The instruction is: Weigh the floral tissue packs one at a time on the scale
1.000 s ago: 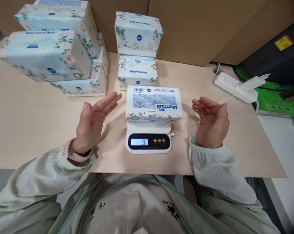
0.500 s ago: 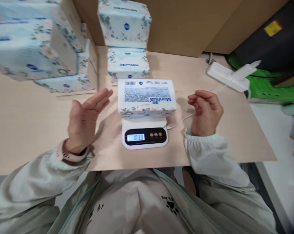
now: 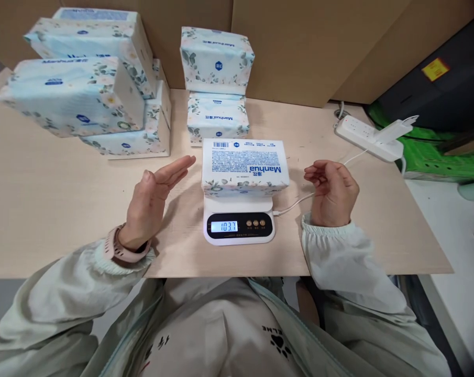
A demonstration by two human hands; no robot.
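A pack of tissues (image 3: 245, 162) printed "Manhua" rests on a white digital kitchen scale (image 3: 239, 235), whose lit display reads about 103.7. My left hand (image 3: 152, 201), with a pink band on its wrist, stands to the left of the pack, open with fingers stretched out and not touching it. To the right of the pack is my right hand (image 3: 333, 193), its fingers loosely bent and nothing seen in them. It is also apart from the pack. A white cable (image 3: 295, 203) runs from the scale's right side behind my right hand.
Several tissue packs (image 3: 75, 99) are piled at the back left. Two more packs (image 3: 218, 63) are stacked behind the scale, against cardboard (image 3: 291, 47). A white power strip (image 3: 366, 139) with a plugged-in adapter lies at the back right, near the table (image 3: 409, 230) edge.
The camera view has shifted, so everything sits slightly lower and further right. The scale reading went from about 103.9 to 103.7. Both hands hold nearly the same pose beside the pack.
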